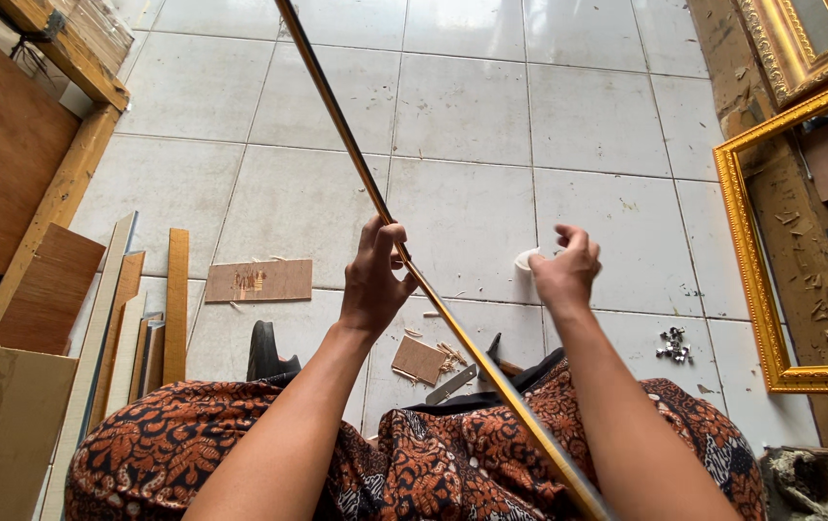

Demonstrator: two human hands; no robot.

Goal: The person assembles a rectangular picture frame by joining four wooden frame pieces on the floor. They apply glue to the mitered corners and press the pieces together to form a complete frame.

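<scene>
Gripping the gold moulding [452, 323], the left hand [375, 280] is closing around it to steady it over the lap; right of it, the right hand [564, 270] is pinching a white roll [527, 259].

Soft, even daylight fills the head view, bright without harshness. The glossy white floor tiles [491, 106] carry a pale sheen toward the top, perhaps from an opening beyond the frame. Shadows are faint and diffuse under the wood offcuts [257, 281]. The gilded frame [749, 241] glints mildly. Wide-angle distortion bends the edges, tilting the stacked boards [9, 164] at left. Focus holds across the floor, while the patterned cloth [452, 463] nearest the lens is slightly soft.
</scene>
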